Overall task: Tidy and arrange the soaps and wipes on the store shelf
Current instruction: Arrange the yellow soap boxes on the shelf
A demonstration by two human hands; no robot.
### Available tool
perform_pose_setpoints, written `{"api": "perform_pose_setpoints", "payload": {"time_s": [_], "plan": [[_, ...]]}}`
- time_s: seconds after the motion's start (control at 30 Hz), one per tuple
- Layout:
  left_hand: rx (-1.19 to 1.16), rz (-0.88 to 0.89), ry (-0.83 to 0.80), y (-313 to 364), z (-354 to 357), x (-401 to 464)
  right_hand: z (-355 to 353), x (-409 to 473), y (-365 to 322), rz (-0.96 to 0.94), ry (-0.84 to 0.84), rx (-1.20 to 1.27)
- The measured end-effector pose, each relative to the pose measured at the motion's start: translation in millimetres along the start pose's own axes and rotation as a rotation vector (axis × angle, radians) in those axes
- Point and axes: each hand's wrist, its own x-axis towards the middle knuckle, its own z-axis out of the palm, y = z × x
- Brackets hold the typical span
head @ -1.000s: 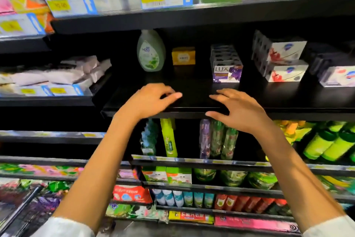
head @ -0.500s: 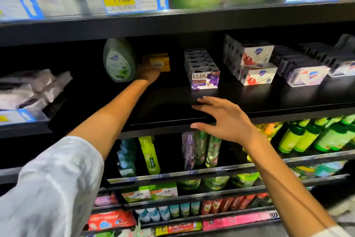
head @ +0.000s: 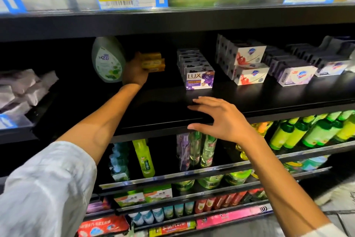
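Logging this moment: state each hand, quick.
Left hand: grip closed on the yellow soap boxes.
Right hand: open, fingers on the shelf edge.

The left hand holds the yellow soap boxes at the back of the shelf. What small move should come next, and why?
Probably draw the yellow soap boxes forward toward the shelf's front edge. The left hand grips them deep at the back beside the green bottle, while the LUX row already reaches further forward.

Black shelf [head: 249, 100], green soap bottle [head: 108, 60], LUX soap boxes [head: 198, 75], red-and-white soap boxes [head: 247, 66], right hand [head: 221, 119] on its edge
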Motion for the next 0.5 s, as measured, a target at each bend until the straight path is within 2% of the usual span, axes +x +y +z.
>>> {"api": "perform_pose_setpoints", "payload": {"time_s": [0.13,0.23,0.3,0.4,0.5], "plan": [[0.015,0.041,-0.018,12.6,-22.6,-16.5,-1.3,0.7,-0.9,-0.027,-0.017,-0.017],[-0.185,0.062,-0.047,18.4,-39.1,-32.0,-4.7,5.4,-1.4,-0.027,-0.044,0.031],[-0.404,0.031,-0.084,22.5,-51.7,-46.1,-7.9,11.8,-4.3,-0.001,0.010,0.181],[-0.726,-0.080,-0.187,33.7,-68.1,-74.2,-13.1,31.1,-18.8,0.135,0.169,0.488],[-0.810,-0.116,-0.203,40.6,-78.1,-102.2,-13.5,58.1,-36.9,0.186,0.314,0.693]]}}
